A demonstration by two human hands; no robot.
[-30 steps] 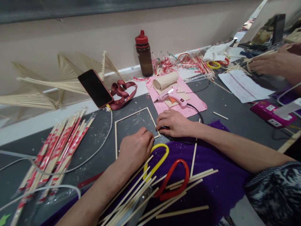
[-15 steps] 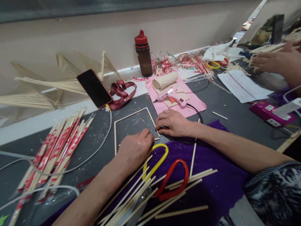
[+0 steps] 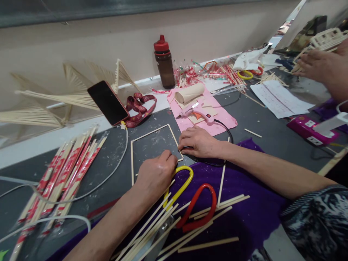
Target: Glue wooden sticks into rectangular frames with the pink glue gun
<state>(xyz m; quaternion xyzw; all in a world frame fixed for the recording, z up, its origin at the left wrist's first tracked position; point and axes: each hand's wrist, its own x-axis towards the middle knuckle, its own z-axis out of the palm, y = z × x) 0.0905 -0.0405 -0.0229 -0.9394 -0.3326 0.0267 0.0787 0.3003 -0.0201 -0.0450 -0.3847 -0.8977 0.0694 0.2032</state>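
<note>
A four-sided frame of thin wooden sticks (image 3: 150, 132) lies flat on the dark table. My left hand (image 3: 159, 168) is closed over its near side, with fingers curled on a wooden stick (image 3: 180, 159) whose ends peek out on both sides of the hand. At the near right corner, my right hand (image 3: 199, 142) is closed, its fingertips pinching the frame's right side. Both fingertips' undersides are hidden. Just below my left hand are scissors (image 3: 208, 210) with one yellow and one red handle, lying among loose sticks (image 3: 152, 232) on purple cloth (image 3: 244, 217).
A pink glue gun (image 3: 199, 111) rests on pink paper (image 3: 230, 121) beside a cardboard tube (image 3: 190, 93). Behind stand a phone (image 3: 107, 102) and a bottle (image 3: 164, 67). Packed sticks (image 3: 65, 174) and a white cable (image 3: 119, 163) lie left. Another person's hand (image 3: 320, 65) holds stickwork at right.
My hands keep their places on the stick frame, with hardly any movement. The view shifts slightly. At the far right, the other person's hand and stickwork have moved, with more of the stickwork showing.
</note>
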